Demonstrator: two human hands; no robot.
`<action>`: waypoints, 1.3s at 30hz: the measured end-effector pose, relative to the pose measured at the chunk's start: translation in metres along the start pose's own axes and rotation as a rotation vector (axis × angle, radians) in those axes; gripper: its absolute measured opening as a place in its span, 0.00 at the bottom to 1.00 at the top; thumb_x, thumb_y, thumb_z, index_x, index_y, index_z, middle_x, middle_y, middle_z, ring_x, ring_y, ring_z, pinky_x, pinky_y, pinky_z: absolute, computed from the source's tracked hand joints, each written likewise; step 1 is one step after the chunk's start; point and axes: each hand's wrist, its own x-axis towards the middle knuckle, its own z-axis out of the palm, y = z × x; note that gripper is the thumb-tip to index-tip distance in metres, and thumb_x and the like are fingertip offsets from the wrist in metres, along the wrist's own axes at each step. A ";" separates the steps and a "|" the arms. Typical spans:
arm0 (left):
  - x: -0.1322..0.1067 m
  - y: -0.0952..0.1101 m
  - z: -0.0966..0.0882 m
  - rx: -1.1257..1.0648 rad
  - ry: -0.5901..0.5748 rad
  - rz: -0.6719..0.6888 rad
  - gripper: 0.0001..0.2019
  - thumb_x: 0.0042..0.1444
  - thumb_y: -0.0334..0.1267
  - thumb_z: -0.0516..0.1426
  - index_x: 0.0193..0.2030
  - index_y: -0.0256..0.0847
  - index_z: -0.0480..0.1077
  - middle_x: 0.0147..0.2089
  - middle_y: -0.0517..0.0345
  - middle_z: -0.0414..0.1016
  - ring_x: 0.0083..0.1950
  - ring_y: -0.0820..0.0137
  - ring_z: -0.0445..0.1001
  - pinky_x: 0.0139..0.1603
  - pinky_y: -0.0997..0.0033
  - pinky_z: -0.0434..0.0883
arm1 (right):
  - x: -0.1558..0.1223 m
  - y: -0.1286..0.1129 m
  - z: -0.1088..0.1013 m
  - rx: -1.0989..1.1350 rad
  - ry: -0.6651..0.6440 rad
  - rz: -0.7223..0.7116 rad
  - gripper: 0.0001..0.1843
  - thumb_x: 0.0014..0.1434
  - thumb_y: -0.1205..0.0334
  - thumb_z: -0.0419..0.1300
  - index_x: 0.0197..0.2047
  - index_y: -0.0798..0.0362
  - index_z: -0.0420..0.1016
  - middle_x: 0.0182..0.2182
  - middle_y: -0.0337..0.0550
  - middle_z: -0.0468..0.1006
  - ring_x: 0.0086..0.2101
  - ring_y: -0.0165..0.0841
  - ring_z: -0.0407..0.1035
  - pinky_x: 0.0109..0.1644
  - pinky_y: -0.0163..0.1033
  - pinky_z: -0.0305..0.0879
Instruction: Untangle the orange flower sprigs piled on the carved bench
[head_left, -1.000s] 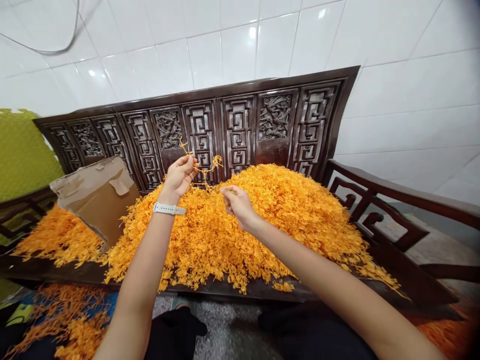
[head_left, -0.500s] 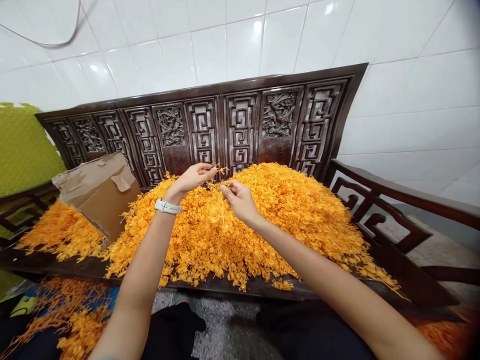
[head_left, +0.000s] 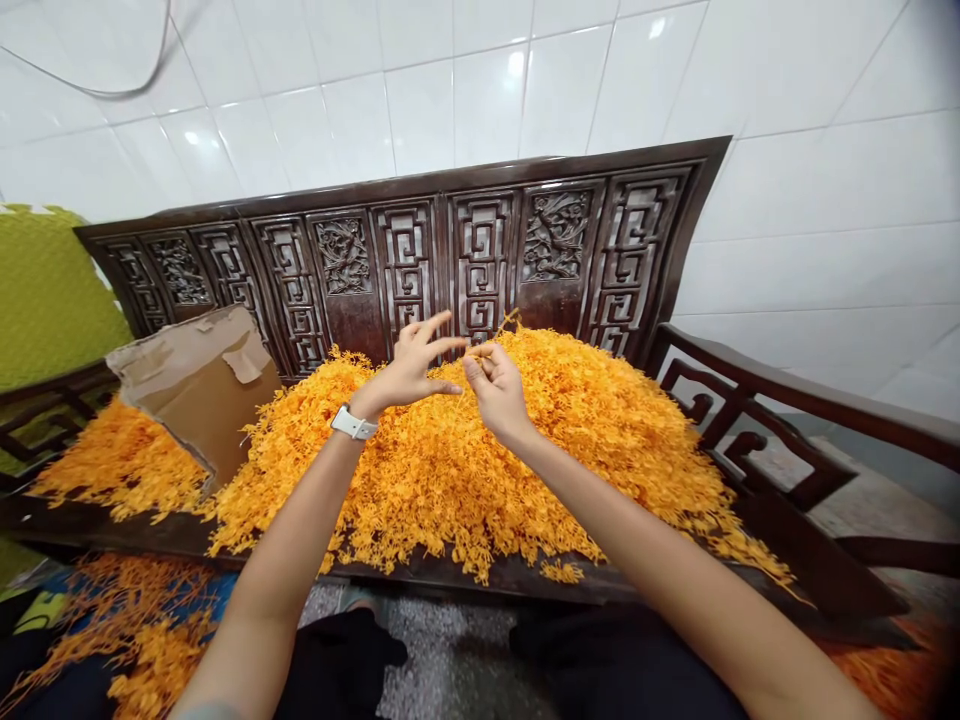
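Note:
A broad heap of small orange pieces (head_left: 450, 480) with thin, spidery prongs covers the seat of the wooden bench. Over its upper middle, my left hand (head_left: 415, 362) has its fingers spread, with a white watch on the wrist; I see nothing held in it. Close by on the right, my right hand (head_left: 496, 385) is pinched on a small orange pronged piece. A thin orange bit (head_left: 511, 318) sticks up just behind those fingers. The fingertips of the two hands nearly meet, and whether they touch is unclear.
A torn cardboard sheet (head_left: 202, 380) stands between the heap and a smaller orange pile (head_left: 120, 465) on the left. The carved backrest (head_left: 484, 265) rises behind; an armrest (head_left: 787, 380) flanks the right. Orange strands (head_left: 127, 600) lie at lower left.
My left hand has moved right and its fingers have spread; the orange piece at its fingertips is gone from them. My right hand has shifted slightly right and up.

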 end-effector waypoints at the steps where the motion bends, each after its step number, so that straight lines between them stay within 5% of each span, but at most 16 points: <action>1: 0.001 -0.001 0.003 -0.038 -0.053 0.042 0.32 0.55 0.62 0.69 0.63 0.51 0.78 0.78 0.45 0.60 0.77 0.39 0.51 0.76 0.35 0.47 | 0.001 0.000 -0.001 0.013 0.009 -0.003 0.11 0.68 0.52 0.63 0.42 0.49 0.68 0.25 0.32 0.61 0.25 0.28 0.52 0.30 0.38 0.46; 4: 0.003 -0.002 0.011 -0.188 -0.121 0.086 0.15 0.62 0.54 0.66 0.46 0.48 0.83 0.68 0.48 0.75 0.69 0.49 0.66 0.73 0.42 0.57 | 0.004 0.001 -0.005 0.037 0.031 -0.013 0.15 0.67 0.47 0.65 0.42 0.48 0.67 0.26 0.34 0.65 0.27 0.29 0.58 0.32 0.37 0.53; 7: 0.004 0.002 0.014 -0.356 -0.109 0.039 0.14 0.64 0.50 0.64 0.37 0.42 0.79 0.52 0.49 0.82 0.55 0.59 0.76 0.63 0.52 0.68 | 0.007 0.005 -0.011 0.019 0.066 -0.010 0.20 0.64 0.42 0.67 0.41 0.48 0.67 0.24 0.33 0.64 0.26 0.29 0.57 0.31 0.37 0.53; 12: 0.002 0.014 0.009 -0.538 -0.281 -0.154 0.15 0.66 0.49 0.62 0.49 0.39 0.73 0.32 0.58 0.75 0.28 0.72 0.70 0.31 0.69 0.68 | 0.010 0.013 -0.020 0.021 0.090 0.050 0.20 0.62 0.43 0.68 0.39 0.48 0.69 0.20 0.30 0.60 0.21 0.27 0.51 0.26 0.36 0.45; 15: 0.002 0.022 0.007 -0.457 -0.382 -0.185 0.17 0.65 0.50 0.62 0.52 0.39 0.73 0.27 0.62 0.70 0.23 0.73 0.66 0.26 0.72 0.65 | 0.009 0.016 -0.022 0.027 0.019 0.053 0.20 0.61 0.43 0.70 0.39 0.48 0.70 0.22 0.33 0.67 0.22 0.28 0.57 0.27 0.36 0.50; 20: 0.005 0.035 0.009 -0.381 -0.240 -0.070 0.21 0.68 0.52 0.59 0.29 0.39 0.69 0.23 0.63 0.63 0.23 0.76 0.59 0.25 0.73 0.58 | 0.011 0.019 -0.022 0.144 0.045 0.109 0.22 0.56 0.43 0.73 0.39 0.48 0.71 0.22 0.33 0.71 0.22 0.28 0.62 0.27 0.35 0.57; 25: 0.007 0.034 0.010 -0.661 -0.315 -0.079 0.21 0.63 0.55 0.64 0.29 0.39 0.73 0.23 0.59 0.71 0.22 0.75 0.66 0.24 0.73 0.63 | 0.010 0.007 -0.011 0.399 0.087 0.221 0.23 0.48 0.49 0.77 0.36 0.50 0.70 0.23 0.32 0.73 0.22 0.27 0.65 0.27 0.34 0.62; 29: 0.005 0.023 0.017 -0.953 -0.245 -0.081 0.24 0.58 0.59 0.67 0.30 0.37 0.75 0.23 0.54 0.75 0.19 0.73 0.67 0.23 0.71 0.64 | 0.008 -0.007 0.000 0.531 0.108 0.288 0.17 0.49 0.63 0.73 0.35 0.50 0.69 0.25 0.31 0.73 0.23 0.26 0.66 0.24 0.32 0.62; 35: -0.001 0.020 0.032 -1.228 -0.029 -0.100 0.31 0.46 0.61 0.72 0.17 0.41 0.61 0.12 0.65 0.51 0.19 0.71 0.65 0.32 0.63 0.71 | 0.011 -0.022 0.011 0.625 0.150 0.366 0.11 0.59 0.74 0.61 0.36 0.49 0.64 0.22 0.32 0.73 0.20 0.28 0.67 0.21 0.31 0.61; 39: 0.000 0.034 0.019 -1.403 0.215 0.050 0.38 0.46 0.64 0.72 0.17 0.41 0.51 0.12 0.67 0.36 0.20 0.72 0.58 0.35 0.63 0.73 | 0.019 -0.017 0.006 0.691 0.329 0.497 0.13 0.67 0.77 0.52 0.37 0.48 0.60 0.20 0.31 0.66 0.30 0.29 0.77 0.35 0.31 0.73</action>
